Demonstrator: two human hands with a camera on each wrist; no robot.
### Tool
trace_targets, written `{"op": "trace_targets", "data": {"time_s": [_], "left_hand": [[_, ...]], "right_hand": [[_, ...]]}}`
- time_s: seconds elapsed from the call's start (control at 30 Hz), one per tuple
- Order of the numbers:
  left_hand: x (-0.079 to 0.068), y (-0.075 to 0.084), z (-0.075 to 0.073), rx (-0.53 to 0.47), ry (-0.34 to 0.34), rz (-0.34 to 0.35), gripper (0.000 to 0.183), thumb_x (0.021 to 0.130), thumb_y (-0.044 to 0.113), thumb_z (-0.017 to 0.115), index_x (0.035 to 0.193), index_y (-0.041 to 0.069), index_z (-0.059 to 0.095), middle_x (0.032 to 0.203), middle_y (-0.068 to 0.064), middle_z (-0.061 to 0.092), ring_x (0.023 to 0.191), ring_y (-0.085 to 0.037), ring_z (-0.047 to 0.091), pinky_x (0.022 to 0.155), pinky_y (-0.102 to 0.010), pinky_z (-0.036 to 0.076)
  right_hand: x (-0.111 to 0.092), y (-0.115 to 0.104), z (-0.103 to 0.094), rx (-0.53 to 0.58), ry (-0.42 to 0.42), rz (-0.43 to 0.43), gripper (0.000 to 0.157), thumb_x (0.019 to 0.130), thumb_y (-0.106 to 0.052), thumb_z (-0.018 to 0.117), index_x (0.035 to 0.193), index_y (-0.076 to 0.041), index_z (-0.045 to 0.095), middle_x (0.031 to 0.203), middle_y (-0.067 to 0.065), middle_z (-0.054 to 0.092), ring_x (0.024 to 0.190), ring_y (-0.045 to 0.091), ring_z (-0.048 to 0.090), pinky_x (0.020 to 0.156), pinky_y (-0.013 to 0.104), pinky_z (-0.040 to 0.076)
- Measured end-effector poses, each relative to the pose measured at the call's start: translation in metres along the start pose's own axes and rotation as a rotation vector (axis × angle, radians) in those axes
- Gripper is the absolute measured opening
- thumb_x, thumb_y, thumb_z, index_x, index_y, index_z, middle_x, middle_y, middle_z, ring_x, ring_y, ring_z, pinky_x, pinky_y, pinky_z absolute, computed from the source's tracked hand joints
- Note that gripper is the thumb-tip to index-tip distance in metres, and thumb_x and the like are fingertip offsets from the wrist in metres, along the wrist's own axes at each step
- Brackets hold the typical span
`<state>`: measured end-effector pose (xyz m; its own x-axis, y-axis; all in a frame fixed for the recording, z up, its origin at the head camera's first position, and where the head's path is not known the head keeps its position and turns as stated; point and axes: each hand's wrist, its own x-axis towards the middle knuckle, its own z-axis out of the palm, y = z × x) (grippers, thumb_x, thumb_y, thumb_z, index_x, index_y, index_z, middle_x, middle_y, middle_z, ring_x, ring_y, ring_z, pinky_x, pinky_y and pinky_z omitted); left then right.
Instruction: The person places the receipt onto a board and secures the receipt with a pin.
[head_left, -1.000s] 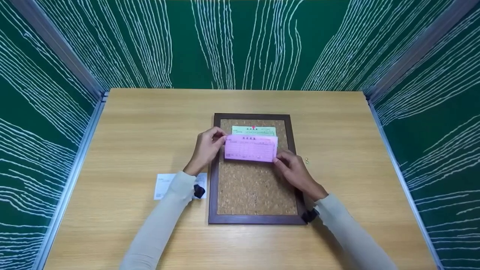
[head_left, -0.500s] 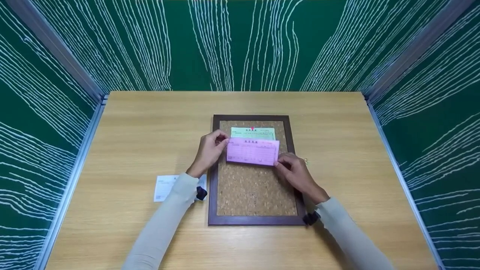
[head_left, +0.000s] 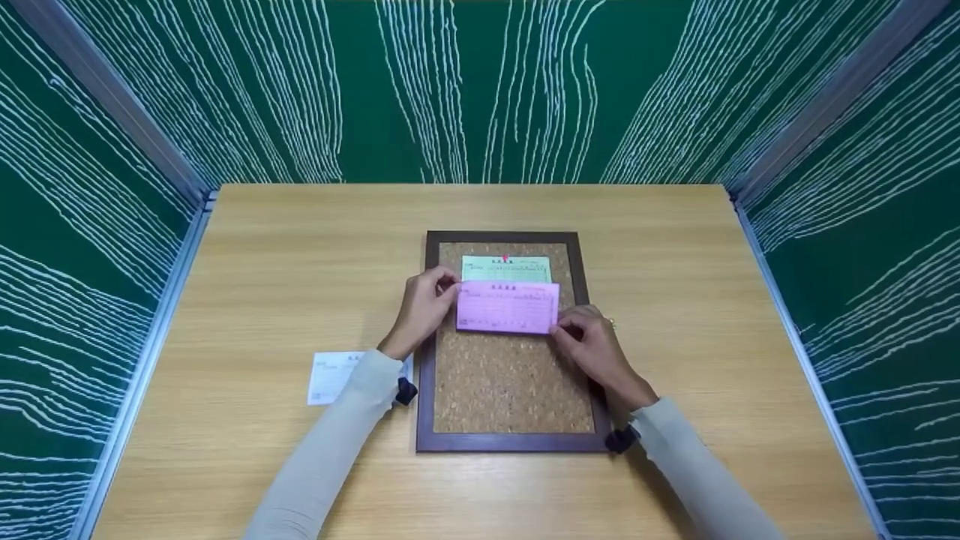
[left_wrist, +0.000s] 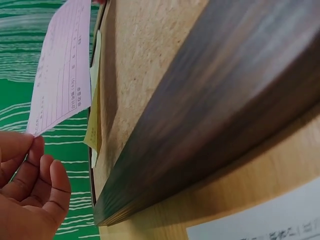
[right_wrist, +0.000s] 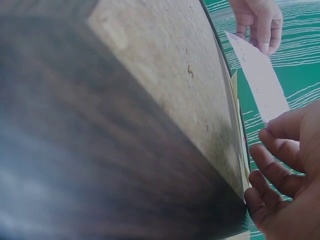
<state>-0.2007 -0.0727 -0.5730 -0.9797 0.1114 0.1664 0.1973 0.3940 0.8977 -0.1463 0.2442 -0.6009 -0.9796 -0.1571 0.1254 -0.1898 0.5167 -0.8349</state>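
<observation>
A pink printed slip (head_left: 508,307) is held between both hands above the framed corkboard (head_left: 514,390). My left hand (head_left: 424,306) pinches its upper left corner between thumb and index finger; the other fingers curl loosely in the left wrist view. At its lower right corner, my right hand (head_left: 596,349) pinches the slip. Behind it, a green slip (head_left: 480,268) lies on the cork under a red pushpin (head_left: 505,258), its lower part hidden. The left wrist view shows the pink slip (left_wrist: 62,65) raised off the board, with a yellow slip edge (left_wrist: 92,129) below.
A white printed slip (head_left: 330,375) lies on the wooden table (head_left: 225,315) left of the board, partly covered by the left sleeve (head_left: 322,457). Small gold-coloured items (head_left: 612,323) peek out beside the right hand. Green walls with white lines (head_left: 472,90) stand around the table.
Both hands have shifted the pink slip slightly down and to the right, uncovering more of the green slip. The pink slip stands straighter now. Grips stay the same.
</observation>
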Motion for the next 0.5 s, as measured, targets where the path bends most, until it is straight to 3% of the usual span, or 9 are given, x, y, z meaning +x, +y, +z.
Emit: {"op": "trace_targets", "data": {"time_s": [0.37, 0.5], "left_hand": [[-0.001, -0.007, 0.009, 0.036, -0.030, 0.007, 0.006, 0.103, -0.002, 0.072, 0.102, 0.002, 0.076, 0.097, -0.009, 0.074, 0.088, -0.018, 0.065, 0.078, -0.029, 0.054], [-0.001, -0.007, 0.010, 0.055, -0.009, 0.013, 0.007, 0.102, -0.002, 0.073, 0.098, 0.003, 0.075, 0.094, -0.009, 0.073, 0.088, -0.019, 0.064, 0.079, -0.031, 0.053]], "right_hand": [[-0.001, 0.005, 0.000, -0.058, 0.012, 0.039, 0.009, 0.098, -0.005, 0.081, 0.089, -0.004, 0.080, 0.105, 0.009, 0.072, 0.105, 0.027, 0.054, 0.089, 0.039, 0.038], [-0.001, 0.006, 0.002, -0.063, 0.015, 0.042, 0.010, 0.098, -0.005, 0.080, 0.088, -0.004, 0.080, 0.102, 0.009, 0.069, 0.101, 0.027, 0.051, 0.086, 0.038, 0.036]]}}
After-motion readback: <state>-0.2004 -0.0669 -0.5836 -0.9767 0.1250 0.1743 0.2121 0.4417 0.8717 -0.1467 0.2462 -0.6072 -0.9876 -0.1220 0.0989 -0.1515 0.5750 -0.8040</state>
